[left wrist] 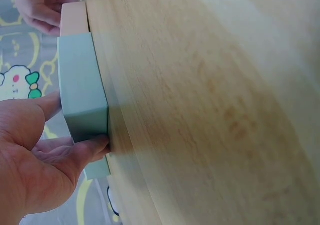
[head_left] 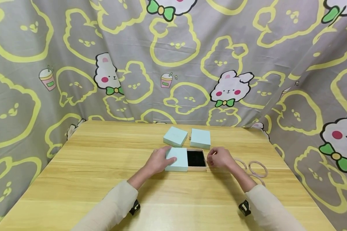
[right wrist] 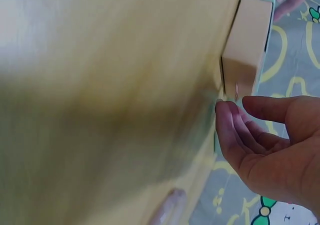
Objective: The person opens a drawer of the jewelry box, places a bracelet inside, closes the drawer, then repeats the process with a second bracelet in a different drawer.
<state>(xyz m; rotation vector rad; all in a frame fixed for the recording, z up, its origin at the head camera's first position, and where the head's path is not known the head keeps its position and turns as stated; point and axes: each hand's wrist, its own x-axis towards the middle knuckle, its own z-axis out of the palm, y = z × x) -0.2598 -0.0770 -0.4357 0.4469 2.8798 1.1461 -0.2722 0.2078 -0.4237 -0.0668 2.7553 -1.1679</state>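
Observation:
A light blue box sleeve (head_left: 177, 159) lies on the table, with a pink drawer (head_left: 197, 168) slid partway out of its right end. Black padding (head_left: 195, 158) lines the drawer's exposed part. My left hand (head_left: 159, 159) grips the sleeve's left end, thumb over the top in the head view. At the drawer's right end is my right hand (head_left: 219, 157), its thumb and fingertips close around a small pull tab (right wrist: 236, 90). The left wrist view shows the sleeve's side (left wrist: 82, 80) and the pink drawer end (left wrist: 74, 19).
Two more light blue boxes, one turned askew (head_left: 175, 136) and one straighter (head_left: 200, 138), stand just behind the drawer box. Several pale pink rings, including one bangle (head_left: 258, 169), lie right of my right hand. A patterned curtain (head_left: 173, 96) hangs behind the wooden table (head_left: 104, 144).

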